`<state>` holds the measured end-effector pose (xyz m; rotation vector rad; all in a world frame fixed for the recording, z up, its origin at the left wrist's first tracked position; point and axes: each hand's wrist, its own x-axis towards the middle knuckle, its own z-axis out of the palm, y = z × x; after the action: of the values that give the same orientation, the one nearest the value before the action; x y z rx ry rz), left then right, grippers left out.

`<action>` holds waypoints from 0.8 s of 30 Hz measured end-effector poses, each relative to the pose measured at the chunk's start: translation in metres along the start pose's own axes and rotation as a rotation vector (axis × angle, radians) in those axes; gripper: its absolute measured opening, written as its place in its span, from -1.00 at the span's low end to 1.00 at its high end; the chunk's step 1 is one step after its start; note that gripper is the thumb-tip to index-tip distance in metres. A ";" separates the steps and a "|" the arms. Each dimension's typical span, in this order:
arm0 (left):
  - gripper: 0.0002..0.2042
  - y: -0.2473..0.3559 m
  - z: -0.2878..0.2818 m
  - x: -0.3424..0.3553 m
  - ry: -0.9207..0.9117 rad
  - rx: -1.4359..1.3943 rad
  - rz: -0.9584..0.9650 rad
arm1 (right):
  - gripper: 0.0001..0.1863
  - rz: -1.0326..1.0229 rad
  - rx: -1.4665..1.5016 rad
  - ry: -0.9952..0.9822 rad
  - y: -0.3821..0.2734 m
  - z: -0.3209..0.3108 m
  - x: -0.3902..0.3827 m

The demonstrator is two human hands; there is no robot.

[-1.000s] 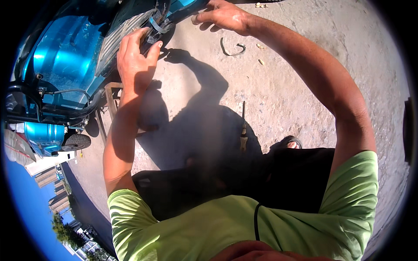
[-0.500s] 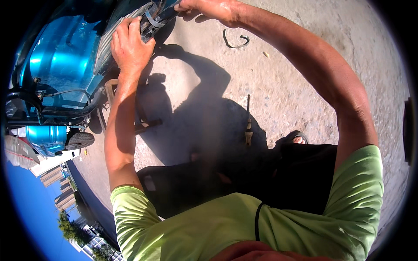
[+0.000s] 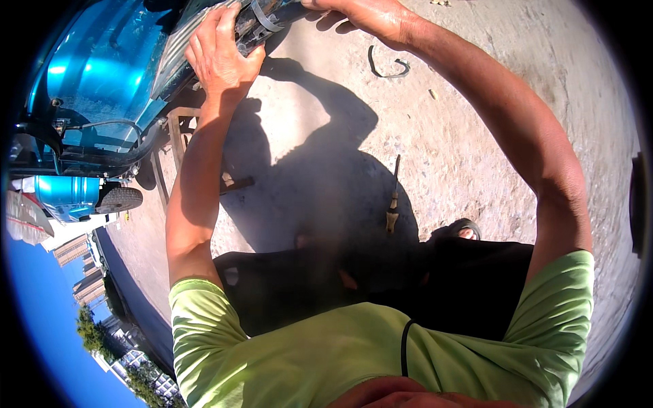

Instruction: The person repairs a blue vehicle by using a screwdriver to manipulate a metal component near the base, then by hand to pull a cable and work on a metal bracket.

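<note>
Both hands have shifted up toward the top edge since the earlier frames. Head view: left hand (image 3: 219, 56) curled around the dark ribbed part (image 3: 253, 26) sticking out from the teal vehicle (image 3: 102, 75), fingers wrapped over its top. Right hand (image 3: 371, 15) on the same part's far end, partly cut off; grip can't be told. Screwdriver (image 3: 393, 198) lies on the concrete ground (image 3: 462, 136) in shadow, well apart. Curved black strip (image 3: 385, 66) near the right wrist.
</note>
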<state>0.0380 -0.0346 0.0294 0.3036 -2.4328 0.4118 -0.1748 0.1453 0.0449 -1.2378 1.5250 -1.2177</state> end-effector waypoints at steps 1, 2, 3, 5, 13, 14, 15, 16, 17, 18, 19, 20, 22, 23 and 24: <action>-0.17 0.000 -0.002 -0.001 -0.005 -0.002 -0.001 | -0.35 -0.014 0.010 -0.001 -0.004 0.002 -0.007; -0.18 -0.003 -0.003 -0.002 -0.006 -0.007 -0.004 | -0.33 -0.032 0.018 -0.005 -0.011 0.004 -0.008; -0.18 -0.006 -0.004 -0.002 -0.008 -0.011 -0.007 | -0.30 0.145 -0.107 -0.008 -0.013 0.008 0.002; -0.17 -0.004 -0.006 -0.001 -0.023 -0.029 -0.033 | -0.36 0.107 -0.100 -0.004 0.007 0.016 0.006; -0.32 -0.003 -0.031 0.021 0.053 -0.259 0.038 | -0.38 0.053 0.180 -0.036 0.052 0.037 0.019; -0.37 -0.003 -0.030 0.019 0.095 -0.204 0.052 | -0.38 0.034 0.263 -0.045 0.052 0.042 0.021; -0.43 -0.001 -0.030 0.020 0.138 -0.148 0.066 | -0.58 0.062 0.330 -0.038 0.052 0.050 0.023; -0.48 0.000 -0.029 0.018 0.181 -0.093 0.080 | -0.58 0.036 0.382 -0.041 0.051 0.057 0.026; -0.16 -0.008 -0.019 -0.004 -0.052 -0.122 -0.067 | -0.58 0.023 0.445 -0.059 0.049 0.066 0.034; -0.16 -0.009 -0.019 -0.005 -0.056 -0.133 -0.064 | -0.58 0.013 0.504 -0.069 0.047 0.070 0.038; -0.16 -0.011 -0.020 -0.005 -0.059 -0.142 -0.060 | -0.59 0.020 0.520 -0.061 0.046 0.071 0.042; -0.16 -0.011 -0.020 -0.004 -0.062 -0.156 -0.052 | -0.59 0.027 0.537 -0.046 0.045 0.071 0.044; -0.17 -0.012 -0.020 -0.003 -0.079 -0.173 -0.067 | -0.60 0.047 0.571 -0.034 0.045 0.070 0.046; -0.17 -0.014 -0.018 -0.004 -0.086 -0.176 -0.076 | -0.61 0.061 0.588 -0.037 0.043 0.071 0.047; -0.18 -0.015 -0.017 -0.005 -0.094 -0.178 -0.085 | -0.61 0.075 0.605 -0.039 0.042 0.071 0.048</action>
<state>0.0565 -0.0420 0.0426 0.3541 -2.5170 0.1454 -0.1244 0.0875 -0.0120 -0.7877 1.0427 -1.4501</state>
